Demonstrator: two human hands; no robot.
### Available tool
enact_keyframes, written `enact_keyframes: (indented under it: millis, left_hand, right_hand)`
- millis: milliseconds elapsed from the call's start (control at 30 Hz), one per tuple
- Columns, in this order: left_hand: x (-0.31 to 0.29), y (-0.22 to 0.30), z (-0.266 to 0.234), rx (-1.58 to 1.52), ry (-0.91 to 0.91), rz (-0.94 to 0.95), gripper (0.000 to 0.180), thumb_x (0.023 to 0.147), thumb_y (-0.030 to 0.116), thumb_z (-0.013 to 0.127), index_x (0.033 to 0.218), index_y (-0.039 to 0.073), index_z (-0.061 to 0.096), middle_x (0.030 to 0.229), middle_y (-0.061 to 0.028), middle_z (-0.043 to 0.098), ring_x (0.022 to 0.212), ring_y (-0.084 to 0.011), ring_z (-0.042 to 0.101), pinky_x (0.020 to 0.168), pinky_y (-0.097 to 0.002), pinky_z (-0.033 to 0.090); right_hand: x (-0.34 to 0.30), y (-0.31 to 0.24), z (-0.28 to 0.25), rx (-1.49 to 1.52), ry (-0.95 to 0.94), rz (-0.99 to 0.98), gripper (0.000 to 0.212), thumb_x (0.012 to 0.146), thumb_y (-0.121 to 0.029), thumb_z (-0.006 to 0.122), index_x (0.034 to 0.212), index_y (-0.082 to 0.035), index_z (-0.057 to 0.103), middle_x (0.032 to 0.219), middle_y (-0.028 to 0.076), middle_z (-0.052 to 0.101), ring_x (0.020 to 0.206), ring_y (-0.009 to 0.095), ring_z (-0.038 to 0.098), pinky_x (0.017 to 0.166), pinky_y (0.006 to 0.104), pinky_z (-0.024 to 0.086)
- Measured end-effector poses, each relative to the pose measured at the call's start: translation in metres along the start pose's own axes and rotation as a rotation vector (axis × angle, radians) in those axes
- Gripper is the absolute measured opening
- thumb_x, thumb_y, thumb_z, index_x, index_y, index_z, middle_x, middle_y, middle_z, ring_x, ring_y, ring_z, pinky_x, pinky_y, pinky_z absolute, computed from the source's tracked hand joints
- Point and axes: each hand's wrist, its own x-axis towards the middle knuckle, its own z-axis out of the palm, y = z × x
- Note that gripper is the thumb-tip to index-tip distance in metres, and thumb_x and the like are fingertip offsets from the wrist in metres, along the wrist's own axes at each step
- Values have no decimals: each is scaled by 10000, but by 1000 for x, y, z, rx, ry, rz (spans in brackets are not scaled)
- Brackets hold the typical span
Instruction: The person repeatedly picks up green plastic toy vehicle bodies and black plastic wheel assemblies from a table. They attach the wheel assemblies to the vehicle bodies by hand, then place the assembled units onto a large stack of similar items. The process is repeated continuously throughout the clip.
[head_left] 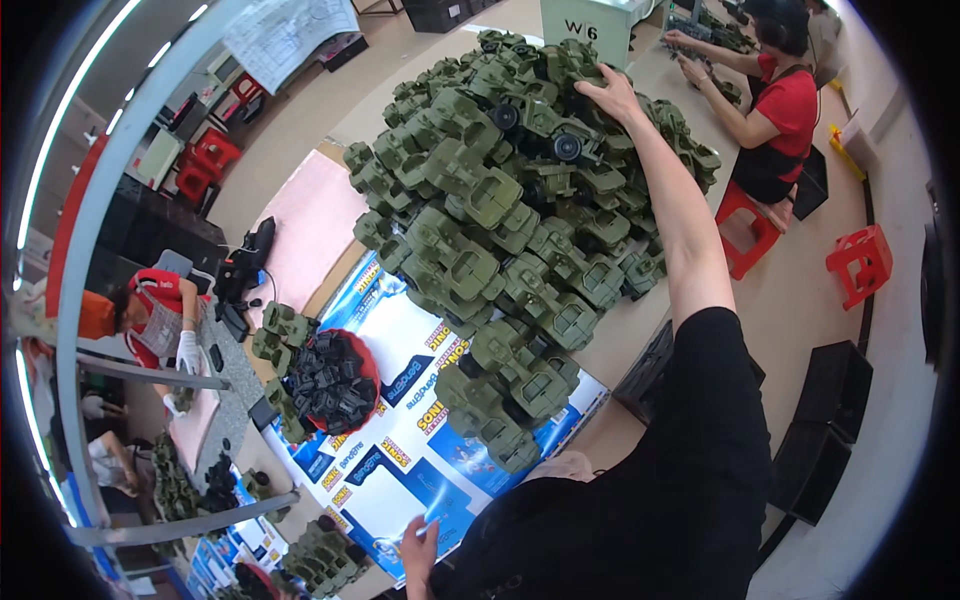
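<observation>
A large heap of olive-green toy jeeps [480, 200] covers the far and middle part of the table. My right hand [612, 98] reaches to the far right of this heap. Its thumb and index finger are spread over the jeeps, and its other fingers are partly hidden. Just below that hand, one jeep lies tipped with its black wheels [567, 148] showing. My left hand [418, 547] is low at the table's near edge, fingers apart and nothing visible in it. It is nearest to the printed blue and white sheet [430, 490] covering the tabletop.
A red bowl [374, 372] of black plastic parts stands left of the heap, with a few green jeeps [283, 335] beside it. A metal frame [75, 300] rises on the left. Co-workers sit at far right and left. A red stool [860, 262] and black crates [815, 430] stand right.
</observation>
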Motion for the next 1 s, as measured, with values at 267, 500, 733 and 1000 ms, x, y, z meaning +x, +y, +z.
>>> enact_keyframes:
  millis: [267,500,733,1000]
  left_hand:
    - [-67,-65,-5,-153,-148,-100,243,850,167,631,1024,-2,619,771,-67,633,725,-103,559,672,-283,471]
    - [9,-80,-53,-19,157,25,450,810,361,661,1100,19,614,880,-161,661,758,-256,656,701,-346,508]
    - [54,-160,-120,480,880,-48,394,730,376,712,922,46,615,908,-120,580,887,-306,539,733,-428,446]
    - [74,-215,-120,529,804,-233,585,687,468,724,1004,7,554,957,-129,566,967,-301,504,779,-433,375]
  right_hand:
    - [14,64,1,197,-54,41,737,799,-500,574,1327,-5,434,1334,178,459,1222,285,453,1000,369,366]
    - [-139,-73,-50,552,-338,-46,481,931,-291,533,1306,1,461,1331,122,476,1214,225,475,1009,350,373]
    - [-491,-278,47,374,-1361,-148,252,897,-113,578,1120,2,606,987,64,647,883,113,596,768,239,464]
    - [-615,-347,186,91,-1464,-552,277,847,-183,634,1077,-27,637,988,129,665,818,207,639,720,302,502]
